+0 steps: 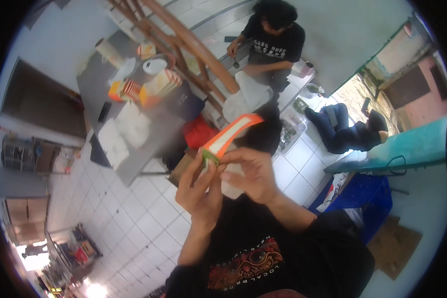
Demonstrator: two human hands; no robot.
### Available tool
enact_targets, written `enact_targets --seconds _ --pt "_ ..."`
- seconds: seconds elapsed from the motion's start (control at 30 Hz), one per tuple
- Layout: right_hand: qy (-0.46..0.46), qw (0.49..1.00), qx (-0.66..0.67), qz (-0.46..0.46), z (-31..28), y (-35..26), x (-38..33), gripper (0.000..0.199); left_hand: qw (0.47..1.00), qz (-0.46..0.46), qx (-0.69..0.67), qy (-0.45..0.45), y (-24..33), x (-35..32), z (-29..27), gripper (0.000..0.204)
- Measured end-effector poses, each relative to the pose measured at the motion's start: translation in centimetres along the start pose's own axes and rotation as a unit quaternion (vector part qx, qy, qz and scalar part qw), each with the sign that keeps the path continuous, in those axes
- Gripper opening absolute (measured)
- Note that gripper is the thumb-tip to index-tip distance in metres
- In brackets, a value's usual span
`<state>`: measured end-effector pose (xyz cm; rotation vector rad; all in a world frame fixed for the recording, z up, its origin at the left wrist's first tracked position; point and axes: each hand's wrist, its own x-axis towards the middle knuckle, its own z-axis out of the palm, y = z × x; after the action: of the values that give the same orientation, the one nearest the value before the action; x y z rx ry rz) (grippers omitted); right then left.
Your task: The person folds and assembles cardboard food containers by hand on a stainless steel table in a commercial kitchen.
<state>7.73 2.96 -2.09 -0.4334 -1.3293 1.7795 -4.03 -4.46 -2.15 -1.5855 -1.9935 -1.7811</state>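
Hands [199, 196] at orange strip [229, 135], green end [210, 157] partly hidden by fingers [189, 175]

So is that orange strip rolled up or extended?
Extended, slightly curved: the orange strip reaches beyond the left hand, its pale stripe showing lengthwise.

Table [135, 170] left, crate [367, 196] right — the strip [227, 138] between them.

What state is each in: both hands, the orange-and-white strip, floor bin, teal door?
Left hand: closed on the strip's green end
Right hand: fingertips at the green end; grip unclear
Orange-and-white strip: held up, far end bent
Floor bin: uncovered, things inside
Teal door: apparently open
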Motion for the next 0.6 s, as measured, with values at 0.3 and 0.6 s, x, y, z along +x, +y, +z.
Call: enact_targets --seconds 0.3,0.6 --pt "0.116 0.987 0.068 0.087 -0.3 3.3 -0.5 0.016 0.996 0.078 0.036 -0.012 -3.9 -1.4 2.1 0.018" --pt "0.029 0.983 -0.134 0.121 -3.2 7.4 -1.7 0.019 0.990 -0.137 -0.039 -0.008 -8.5 -7.0 2.0 0.012"
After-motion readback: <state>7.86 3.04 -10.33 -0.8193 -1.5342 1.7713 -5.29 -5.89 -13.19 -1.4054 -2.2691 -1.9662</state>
